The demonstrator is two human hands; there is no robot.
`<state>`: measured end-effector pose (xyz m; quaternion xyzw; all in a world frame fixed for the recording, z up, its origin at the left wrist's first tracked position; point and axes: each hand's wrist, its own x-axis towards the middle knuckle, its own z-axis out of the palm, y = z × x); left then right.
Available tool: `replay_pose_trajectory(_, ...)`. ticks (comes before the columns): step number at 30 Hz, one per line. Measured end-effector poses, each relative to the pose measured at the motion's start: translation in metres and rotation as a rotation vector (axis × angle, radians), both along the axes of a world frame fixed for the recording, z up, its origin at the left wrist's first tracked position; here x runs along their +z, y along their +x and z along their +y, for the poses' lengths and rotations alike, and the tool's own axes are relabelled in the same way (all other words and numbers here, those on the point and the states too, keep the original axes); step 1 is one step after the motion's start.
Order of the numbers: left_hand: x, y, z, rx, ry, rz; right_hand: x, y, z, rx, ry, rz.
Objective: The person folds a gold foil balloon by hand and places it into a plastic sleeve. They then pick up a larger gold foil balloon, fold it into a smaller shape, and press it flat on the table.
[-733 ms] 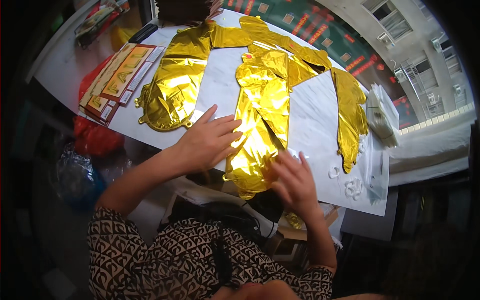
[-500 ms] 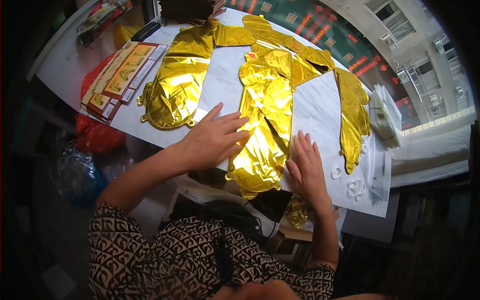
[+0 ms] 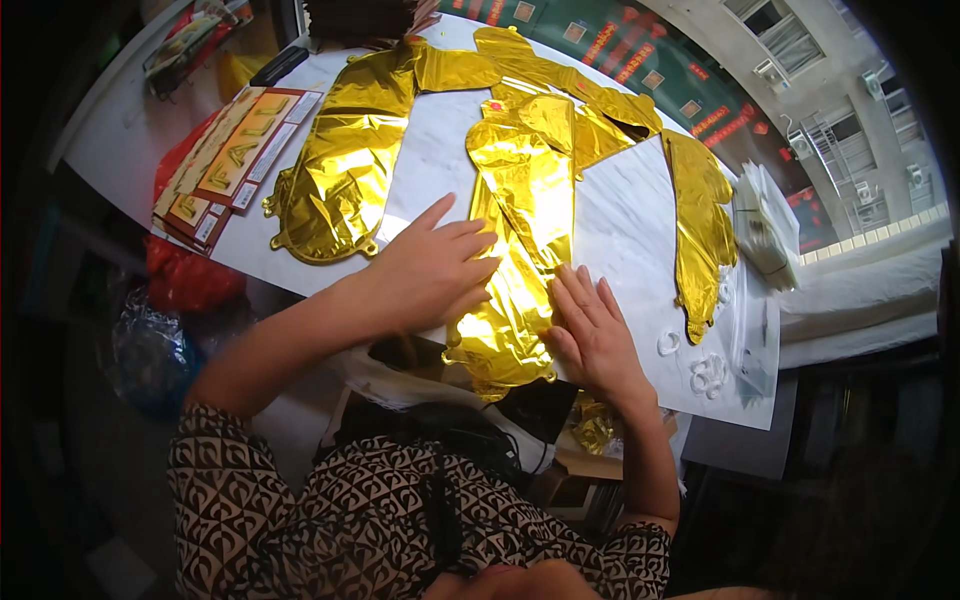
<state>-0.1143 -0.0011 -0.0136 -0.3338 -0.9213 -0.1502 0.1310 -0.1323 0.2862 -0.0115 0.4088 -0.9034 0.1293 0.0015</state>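
A flat, folded gold foil balloon (image 3: 520,190) lies lengthwise in front of me, its near end reaching the table's front edge. My left hand (image 3: 437,265) rests on its left side with the fingers spread. On the right edge, my right hand (image 3: 592,330) lies flat, fingers stretched over the foil. A second gold foil balloon (image 3: 345,160) lies to the left, with small tabs along its rounded end. Another gold foil piece (image 3: 697,225) is at the right, and more gold foil (image 3: 590,95) spreads across the back. All look uninflated.
Printed cardboard packages (image 3: 240,150) are stacked on the left of the white marbled table (image 3: 425,150). A dark stack (image 3: 365,18) stands at the back. Clear plastic sleeves (image 3: 765,225) and coils of white ribbon (image 3: 708,375) are at the right. An open box (image 3: 585,465) sits below the front edge.
My right hand has moved left, from beside the balloon onto its right edge. The dark gap along the fold has closed up. My left hand stays on the left side.
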Motion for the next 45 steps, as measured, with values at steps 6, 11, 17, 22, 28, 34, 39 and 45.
replay_pose_trajectory(6,-0.012,-0.051,0.035,-0.130,-0.026,0.057,0.000,0.000,-0.002,0.017,0.023,0.044)
replay_pose_trajectory(11,-0.019,-0.056,0.033,-0.073,-0.057,-0.109,0.009,-0.001,-0.003,0.019,0.057,-0.030)
replay_pose_trajectory(17,-0.015,-0.055,0.038,-0.088,-0.031,-0.093,0.006,-0.082,-0.006,-0.004,-0.122,-0.018)
replay_pose_trajectory(22,-0.021,-0.055,0.038,-0.067,0.034,-0.077,-0.003,-0.136,-0.031,-0.024,0.014,0.110)
replay_pose_trajectory(28,-0.013,-0.052,0.036,-0.038,-0.132,-0.015,-0.005,-0.139,-0.037,0.021,0.083,0.089)
replay_pose_trajectory(34,-0.018,-0.054,0.038,-0.060,-0.047,-0.086,-0.010,-0.186,-0.040,0.013,-0.088,0.108)
replay_pose_trajectory(39,-0.021,-0.054,0.036,-0.060,-0.016,-0.075,-0.002,-0.200,-0.062,0.009,0.087,0.063)
replay_pose_trajectory(45,-0.021,-0.055,0.036,-0.058,0.003,-0.056,-0.007,-0.206,-0.063,0.033,0.181,0.071)
